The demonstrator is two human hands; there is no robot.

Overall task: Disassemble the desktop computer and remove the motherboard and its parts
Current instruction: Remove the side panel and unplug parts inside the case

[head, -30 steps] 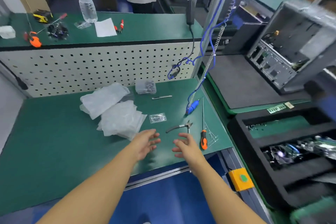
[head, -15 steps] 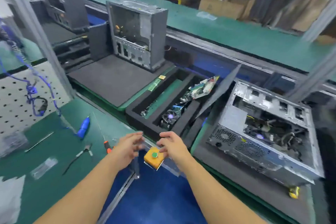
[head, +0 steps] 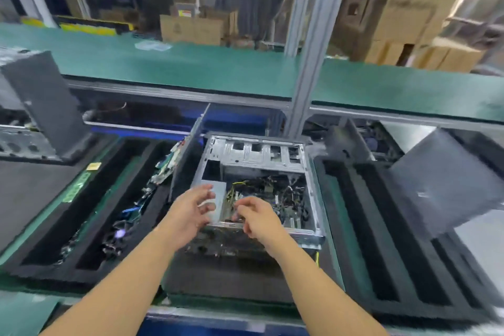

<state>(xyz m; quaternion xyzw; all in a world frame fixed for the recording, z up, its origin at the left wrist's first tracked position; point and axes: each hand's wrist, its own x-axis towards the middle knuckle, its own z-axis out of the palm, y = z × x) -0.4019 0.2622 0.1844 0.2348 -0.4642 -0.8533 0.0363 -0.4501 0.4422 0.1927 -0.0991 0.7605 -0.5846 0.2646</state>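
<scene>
**Hands swing from tool bench to open computer**

In the space of a second the view turns right, away from the green workbench and past the orange button box. The computer case (head: 260,148) now lies straight ahead instead of off to the right. The left hand (head: 191,210) and right hand (head: 257,219), on either side of the button box half a second ago, now hover over the case's near edge, fingers loosely curled and gripping nothing. The foam tray (head: 49,274) of boards shifts to the left of the picture. The pliers, screwdriver and plastic bags drop out of sight, and a second foam tray (head: 403,311) comes into view at right.
</scene>
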